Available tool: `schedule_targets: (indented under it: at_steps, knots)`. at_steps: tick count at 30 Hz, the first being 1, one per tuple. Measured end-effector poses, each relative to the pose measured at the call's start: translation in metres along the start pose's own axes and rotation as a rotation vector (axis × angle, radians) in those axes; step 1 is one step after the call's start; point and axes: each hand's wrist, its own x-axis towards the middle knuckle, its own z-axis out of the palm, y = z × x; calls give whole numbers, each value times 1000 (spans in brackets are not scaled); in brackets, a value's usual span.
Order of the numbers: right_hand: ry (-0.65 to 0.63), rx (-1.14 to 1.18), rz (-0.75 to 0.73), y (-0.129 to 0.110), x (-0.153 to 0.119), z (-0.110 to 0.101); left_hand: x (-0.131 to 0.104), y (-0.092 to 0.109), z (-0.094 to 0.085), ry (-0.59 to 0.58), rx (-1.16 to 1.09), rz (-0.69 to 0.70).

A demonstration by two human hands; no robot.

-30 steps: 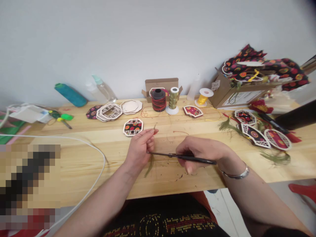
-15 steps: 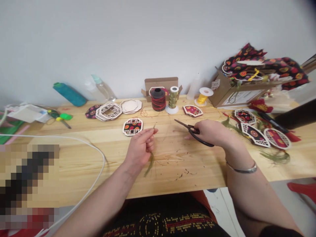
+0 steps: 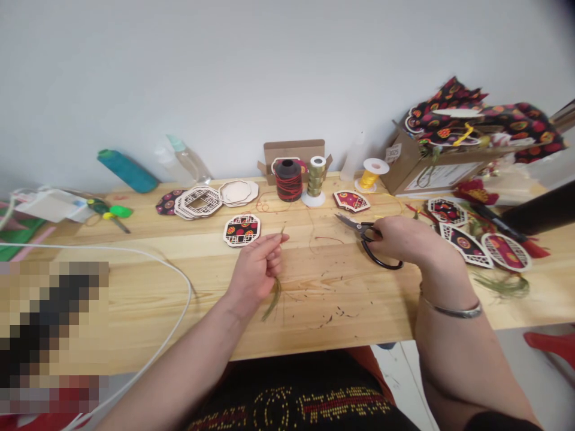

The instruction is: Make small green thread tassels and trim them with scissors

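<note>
My left hand (image 3: 259, 263) is closed in a pinch on an olive-green thread tassel (image 3: 272, 298). Its loose strands hang below my fingers, and a short end pokes up past the fingertips. To the right, my right hand (image 3: 399, 239) is closed at the handles of black scissors (image 3: 369, 238), blades pointing left and away from me. Whether the scissors rest on the table I cannot tell. Beyond my left hand lies an octagonal ornament (image 3: 241, 230) with a pale fretwork frame and patterned cloth. A fan-shaped ornament (image 3: 350, 201) lies behind the scissors.
A spool of dark red cord (image 3: 288, 182), a green thread spool (image 3: 316, 185) and a yellow spool (image 3: 372, 175) stand along the wall. A cardboard box (image 3: 433, 170) holds patterned cloth. Several finished ornaments (image 3: 505, 251) lie at right. A white cable (image 3: 173, 267) curves across the left.
My right hand has moved right with the scissors, away from my left hand. My left hand stays in place, still pinching the tassel.
</note>
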Motion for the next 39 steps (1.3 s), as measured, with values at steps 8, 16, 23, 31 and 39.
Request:
schedule_targets:
  at_steps: [8, 16, 23, 31, 39]
  knots:
    - [-103, 418, -687, -23, -13, -6, -1, 1, 2, -20, 23, 60]
    - [-286, 608, -985, -55, -24, -2, -8, 0, 6, -177, 180, 21]
    - [-122, 585, -806, -31, -19, -9, -7, -3, 4, -139, 127, -40]
    - [16, 118, -136, -1, 2, 1, -5, 0, 3, -66, 76, -8]
    - [-2, 11, 84, 10, 1, 2, -3, 0, 1, -61, 17, -21]
